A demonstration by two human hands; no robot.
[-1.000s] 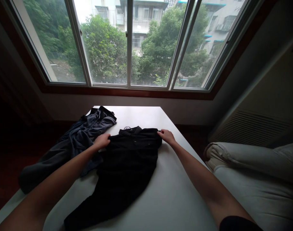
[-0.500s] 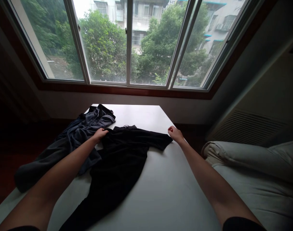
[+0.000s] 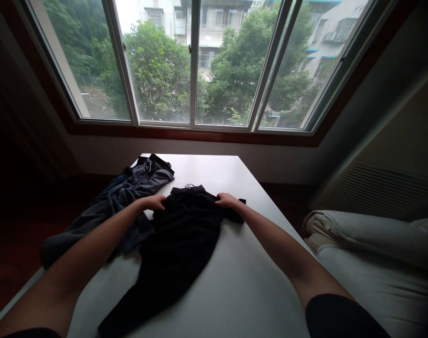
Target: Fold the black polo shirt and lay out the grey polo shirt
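A black shirt (image 3: 180,239) lies spread on the white table (image 3: 249,286), collar toward the window. My left hand (image 3: 154,202) grips the shirt's left shoulder, fingers curled into the cloth. My right hand (image 3: 227,200) rests closed on the right shoulder, just inside the short sleeve. Both hands sit near the collar, about a shirt's width apart.
A dark grey shirt (image 3: 126,199) lies crumpled on the table's left side, hanging over the edge. A white cushioned sofa (image 3: 369,253) stands to the right. A wide window (image 3: 196,65) fills the wall behind the table.
My right hand had pulled the sleeve out to the right, then moved back inward onto the shoulder. My left hand stayed at the left shoulder. The view shifted slightly.
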